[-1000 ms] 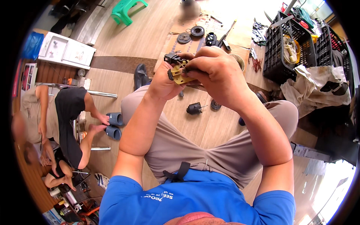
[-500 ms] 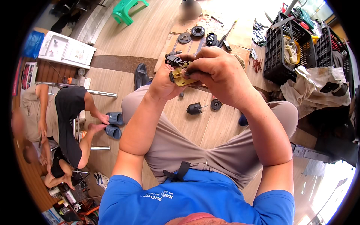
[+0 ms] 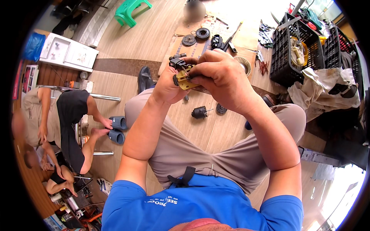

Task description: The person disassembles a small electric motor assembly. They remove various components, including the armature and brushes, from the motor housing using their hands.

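A brass-coloured metal bracket assembly (image 3: 183, 81) with black plastic parts is held up in front of me, above the floor between my knees. My left hand (image 3: 169, 87) is closed around its left side from below. At its right side, the fingers of my right hand (image 3: 220, 71) are bent in a pinch against the bracket. Whatever lies between those fingertips is too small and covered to make out. On the floor below sits a small black motor (image 3: 199, 112) with a thin shaft, and beside it a round black part (image 3: 221, 108).
Flattened cardboard (image 3: 185, 52) ahead carries a black ring (image 3: 202, 33), a dark disc (image 3: 189, 40) and tools. A pale ribbed ring (image 3: 243, 65) lies there too. Black crates (image 3: 295, 50) stand at right. A green stool (image 3: 131, 11) is far left; people (image 3: 73, 123) sit at left.
My right hand has shifted slightly to the right along the bracket, uncovering more of the ribbed ring behind it. My left hand keeps its hold.
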`<move>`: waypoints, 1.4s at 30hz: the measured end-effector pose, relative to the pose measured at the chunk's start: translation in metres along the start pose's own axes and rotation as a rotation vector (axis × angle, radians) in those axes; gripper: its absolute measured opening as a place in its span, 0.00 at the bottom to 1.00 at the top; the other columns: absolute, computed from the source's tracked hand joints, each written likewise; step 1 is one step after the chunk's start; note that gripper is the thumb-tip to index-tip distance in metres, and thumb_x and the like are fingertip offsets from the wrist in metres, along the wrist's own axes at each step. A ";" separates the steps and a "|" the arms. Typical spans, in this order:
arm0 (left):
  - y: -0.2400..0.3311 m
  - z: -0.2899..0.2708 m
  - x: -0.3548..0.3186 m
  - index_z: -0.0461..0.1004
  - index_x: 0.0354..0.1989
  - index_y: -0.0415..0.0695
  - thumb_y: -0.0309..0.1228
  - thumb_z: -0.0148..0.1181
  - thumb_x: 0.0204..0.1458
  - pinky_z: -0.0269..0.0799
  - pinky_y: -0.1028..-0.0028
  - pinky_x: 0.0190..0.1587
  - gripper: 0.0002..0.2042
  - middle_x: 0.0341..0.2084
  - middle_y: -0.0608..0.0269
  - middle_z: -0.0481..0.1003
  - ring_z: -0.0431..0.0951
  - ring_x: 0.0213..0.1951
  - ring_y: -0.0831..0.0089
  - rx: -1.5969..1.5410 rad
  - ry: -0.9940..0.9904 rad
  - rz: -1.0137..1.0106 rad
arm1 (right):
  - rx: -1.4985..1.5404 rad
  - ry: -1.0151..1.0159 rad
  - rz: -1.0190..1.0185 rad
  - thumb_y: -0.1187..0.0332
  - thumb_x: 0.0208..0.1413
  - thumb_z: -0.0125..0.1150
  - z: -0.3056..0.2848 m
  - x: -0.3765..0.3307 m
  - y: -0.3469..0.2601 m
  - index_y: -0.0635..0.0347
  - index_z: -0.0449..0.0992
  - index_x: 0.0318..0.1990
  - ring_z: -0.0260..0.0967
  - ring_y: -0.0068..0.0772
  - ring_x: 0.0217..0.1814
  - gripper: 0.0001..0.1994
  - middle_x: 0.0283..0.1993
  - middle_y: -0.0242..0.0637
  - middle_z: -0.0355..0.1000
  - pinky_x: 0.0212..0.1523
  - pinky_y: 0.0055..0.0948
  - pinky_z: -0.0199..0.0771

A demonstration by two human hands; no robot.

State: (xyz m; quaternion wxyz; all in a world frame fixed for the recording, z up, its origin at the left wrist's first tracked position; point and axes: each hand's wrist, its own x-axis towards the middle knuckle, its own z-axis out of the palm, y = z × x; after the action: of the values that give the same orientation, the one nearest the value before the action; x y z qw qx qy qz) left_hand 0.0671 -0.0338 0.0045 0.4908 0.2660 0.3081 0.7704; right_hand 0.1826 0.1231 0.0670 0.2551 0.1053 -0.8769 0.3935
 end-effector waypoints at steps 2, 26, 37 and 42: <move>0.001 0.002 0.000 0.62 0.58 0.37 0.27 0.58 0.55 0.75 0.64 0.51 0.22 0.50 0.53 0.71 0.75 0.50 0.63 0.005 -0.009 -0.004 | -0.011 -0.007 0.000 0.69 0.45 0.65 0.000 0.000 0.000 0.57 0.80 0.30 0.68 0.43 0.44 0.05 0.35 0.35 0.73 0.47 0.38 0.68; 0.004 0.008 -0.001 0.66 0.56 0.34 0.22 0.62 0.51 0.75 0.70 0.51 0.23 0.47 0.56 0.73 0.76 0.48 0.68 0.041 0.017 -0.026 | -0.032 0.055 -0.068 0.67 0.41 0.68 0.008 -0.002 0.006 0.52 0.80 0.30 0.67 0.36 0.44 0.06 0.35 0.28 0.73 0.46 0.37 0.65; 0.001 0.009 0.002 0.73 0.46 0.33 0.23 0.63 0.52 0.77 0.77 0.43 0.14 0.39 0.58 0.77 0.79 0.40 0.74 0.352 0.269 0.203 | -0.089 0.137 0.034 0.72 0.40 0.68 0.024 -0.011 -0.006 0.59 0.78 0.33 0.67 0.44 0.40 0.10 0.34 0.39 0.70 0.41 0.37 0.69; 0.009 0.019 0.003 0.71 0.46 0.30 0.20 0.62 0.51 0.76 0.69 0.50 0.15 0.43 0.49 0.77 0.79 0.44 0.64 0.410 0.353 0.313 | 0.206 0.061 0.205 0.73 0.43 0.68 0.026 -0.010 -0.017 0.60 0.75 0.41 0.69 0.47 0.43 0.15 0.40 0.44 0.69 0.43 0.39 0.70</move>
State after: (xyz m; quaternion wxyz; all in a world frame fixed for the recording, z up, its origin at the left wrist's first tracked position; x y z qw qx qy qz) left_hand 0.0735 -0.0298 0.0243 0.2412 0.2658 0.4930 0.7926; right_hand 0.1885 0.0925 0.0577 0.2279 0.0291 -0.8299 0.5084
